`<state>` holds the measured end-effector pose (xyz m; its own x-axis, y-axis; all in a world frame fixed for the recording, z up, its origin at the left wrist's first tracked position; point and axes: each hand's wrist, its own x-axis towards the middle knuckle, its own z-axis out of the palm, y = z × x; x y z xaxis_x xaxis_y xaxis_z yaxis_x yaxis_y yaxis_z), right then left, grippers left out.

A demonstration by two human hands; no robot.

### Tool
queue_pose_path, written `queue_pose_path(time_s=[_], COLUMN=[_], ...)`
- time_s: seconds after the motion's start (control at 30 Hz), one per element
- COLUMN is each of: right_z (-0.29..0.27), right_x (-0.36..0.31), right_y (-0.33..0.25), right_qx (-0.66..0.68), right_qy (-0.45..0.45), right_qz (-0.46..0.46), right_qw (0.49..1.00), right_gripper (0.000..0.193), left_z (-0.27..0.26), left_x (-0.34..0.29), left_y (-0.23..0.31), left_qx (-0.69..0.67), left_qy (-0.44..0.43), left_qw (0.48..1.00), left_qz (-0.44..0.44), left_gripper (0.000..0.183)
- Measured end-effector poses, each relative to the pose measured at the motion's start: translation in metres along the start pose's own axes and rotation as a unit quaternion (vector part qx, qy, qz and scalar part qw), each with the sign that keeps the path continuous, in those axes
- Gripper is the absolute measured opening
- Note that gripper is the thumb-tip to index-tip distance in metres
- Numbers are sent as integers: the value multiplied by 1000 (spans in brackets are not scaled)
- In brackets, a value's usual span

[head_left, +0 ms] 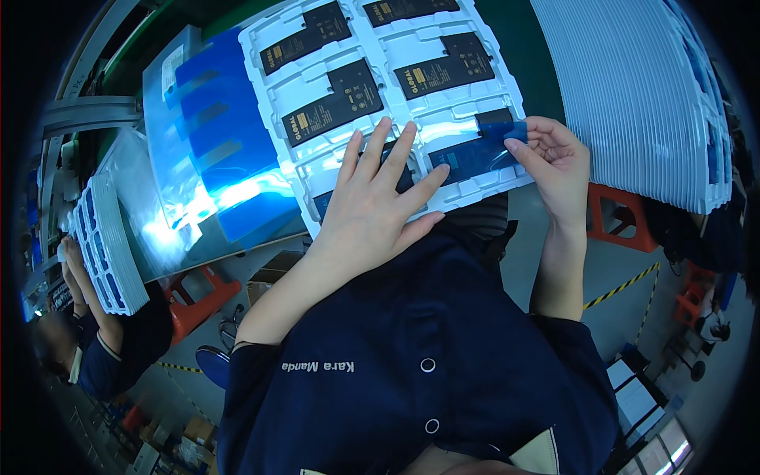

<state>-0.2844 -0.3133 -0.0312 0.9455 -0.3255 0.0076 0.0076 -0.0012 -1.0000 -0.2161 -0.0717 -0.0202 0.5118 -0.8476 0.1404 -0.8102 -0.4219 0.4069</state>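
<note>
A white molded tray point(370, 39) holds several flat black batteries point(340, 99) with gold lettering, each in its own recess. My left hand point(372, 186) lies spread over the tray's near part, partly covering a battery beneath the fingers. At the near right recess, my right hand point(554, 154) pinches the corner of a blue translucent film point(516, 129) between thumb and fingers. This film lies over the near right battery point(467, 162), which shows bluish through it. Part of the film's outline is lost in glare.
Blue film sheets point(229, 119) and clear plastic sheeting point(146, 170) lie left of the tray. A tall stack of white trays point(633, 103) stands at right. Red stools point(621, 218) are below the table. At far left, another person's hand point(71, 257) is beside a tray stack point(107, 245).
</note>
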Motion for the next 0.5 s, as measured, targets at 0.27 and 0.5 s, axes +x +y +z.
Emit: queue_pose_path(time_s=[0.27, 0.5], right_z=[-1, 2], right_x=[-1, -3], right_y=[3, 6], right_qx=[1, -54], right_qy=[0, 24], right_qz=[-2, -13], right_qw=[1000, 998], right_gripper=[19, 22], left_z=[1, 1], left_x=[0, 1], left_y=[0, 1], left_qx=[4, 5], left_qy=[4, 2], left_qw=[1000, 1000], left_qz=[5, 1], left_gripper=[42, 43])
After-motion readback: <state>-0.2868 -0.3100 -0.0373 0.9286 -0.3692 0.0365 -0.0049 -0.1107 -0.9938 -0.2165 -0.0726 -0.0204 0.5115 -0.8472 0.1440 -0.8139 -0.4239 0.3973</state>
